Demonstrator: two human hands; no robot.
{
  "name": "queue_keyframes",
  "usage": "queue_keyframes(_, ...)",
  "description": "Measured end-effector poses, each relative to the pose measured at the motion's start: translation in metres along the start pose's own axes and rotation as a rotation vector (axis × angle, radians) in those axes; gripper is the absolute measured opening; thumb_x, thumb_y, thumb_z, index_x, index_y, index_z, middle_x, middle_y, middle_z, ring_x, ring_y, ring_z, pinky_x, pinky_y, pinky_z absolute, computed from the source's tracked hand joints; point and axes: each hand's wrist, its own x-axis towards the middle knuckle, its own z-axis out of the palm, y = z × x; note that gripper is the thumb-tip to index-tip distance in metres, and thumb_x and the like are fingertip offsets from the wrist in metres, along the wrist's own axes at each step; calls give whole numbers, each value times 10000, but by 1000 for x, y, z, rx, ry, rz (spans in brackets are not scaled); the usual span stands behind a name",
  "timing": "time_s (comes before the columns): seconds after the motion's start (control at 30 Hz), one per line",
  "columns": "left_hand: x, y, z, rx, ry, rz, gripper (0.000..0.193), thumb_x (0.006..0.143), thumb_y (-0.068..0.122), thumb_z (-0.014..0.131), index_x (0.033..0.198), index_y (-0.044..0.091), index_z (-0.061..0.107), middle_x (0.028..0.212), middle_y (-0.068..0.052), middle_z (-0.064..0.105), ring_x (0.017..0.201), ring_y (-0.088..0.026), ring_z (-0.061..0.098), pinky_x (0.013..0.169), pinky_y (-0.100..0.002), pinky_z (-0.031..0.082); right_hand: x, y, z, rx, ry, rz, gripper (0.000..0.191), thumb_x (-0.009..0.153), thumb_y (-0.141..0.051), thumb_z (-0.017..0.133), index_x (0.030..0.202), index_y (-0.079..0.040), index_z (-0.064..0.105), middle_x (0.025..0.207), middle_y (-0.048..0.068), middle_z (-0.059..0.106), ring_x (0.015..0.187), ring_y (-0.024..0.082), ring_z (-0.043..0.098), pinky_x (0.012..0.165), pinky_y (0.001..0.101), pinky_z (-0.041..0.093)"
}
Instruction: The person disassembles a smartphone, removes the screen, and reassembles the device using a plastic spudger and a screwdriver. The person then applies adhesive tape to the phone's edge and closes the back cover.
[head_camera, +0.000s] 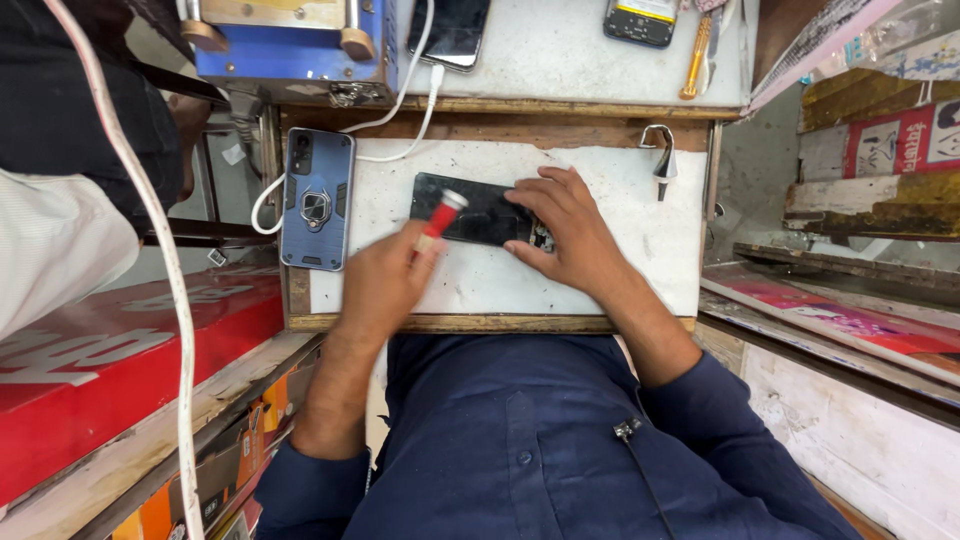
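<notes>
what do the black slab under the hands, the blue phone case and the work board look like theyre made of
Black slab: looks like glass, glossy with pale reflections, pinned by the right hand. Blue phone case: probably moulded plastic or rubber, matte, ridged, with a metallic-looking ring. Work board: wood, by its bare brown edges, under a chipped white coating. The red tool in the left hand is too blurred to judge.

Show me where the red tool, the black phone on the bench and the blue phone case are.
red tool (441, 216), head view, on its red handle
black phone (472, 208), head view, on its dark back
blue phone case (317, 200), head view, near its ring holder
</notes>
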Motion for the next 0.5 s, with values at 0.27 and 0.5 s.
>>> queue_keyframes(0.27,-18,40,43,-202,-61,232,240,975,325,700,1104,123,697,822,-86,719,721,-303,708,602,-428,548,-36,-9,-7,327,-137,238,286,872,-92,739,1155,-46,746,1032,108,763,892,238,741,799,330,583)
queue_keyframes(0.5,-22,33,49,-240,4,327,440,978,362,698,1305,79,621,1034,-129,728,848,-294,729,690,-384,585,-56,8,-2,903,-230,478,188,978,-46,666,1151,6,719,965,106,775,879,162,741,775,307,615)
